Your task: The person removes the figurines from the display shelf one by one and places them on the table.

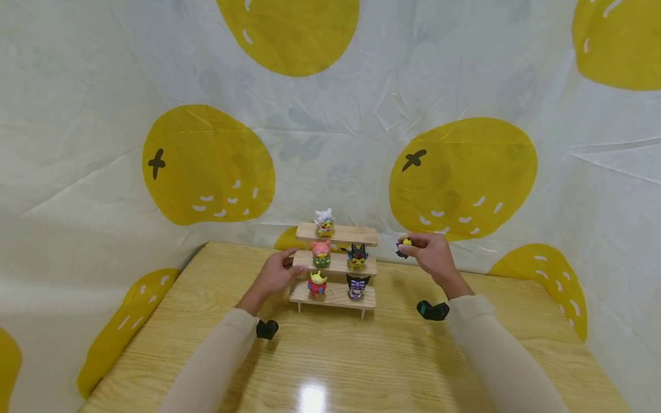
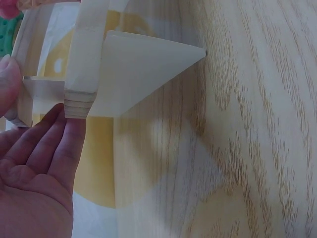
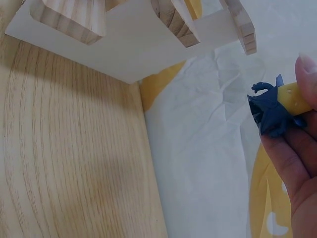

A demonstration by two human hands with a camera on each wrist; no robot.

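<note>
A three-tier wooden display stand [image 1: 334,293] stands on the table, with small figurines on its steps. At its left side my left hand [image 1: 273,277] grips the end of the middle step. In the left wrist view, the thumb [image 2: 9,82] lies on the step and the fingers reach behind it. To the right of the top step, my right hand [image 1: 432,256] pinches a small yellow and dark blue figurine [image 3: 272,111] in the air, apart from the stand. The figurine's yellow part is partly covered by the thumb; its face is hidden.
On the stand are a white-hooded figurine [image 1: 325,222], a pink one [image 1: 321,254], a black-eared yellow one [image 1: 357,257], a red-caped one [image 1: 317,284] and a black-hooded purple one [image 1: 357,287]. Black objects [image 1: 432,310] appear beside each forearm. A patterned cloth [image 1: 335,155] hangs behind the table.
</note>
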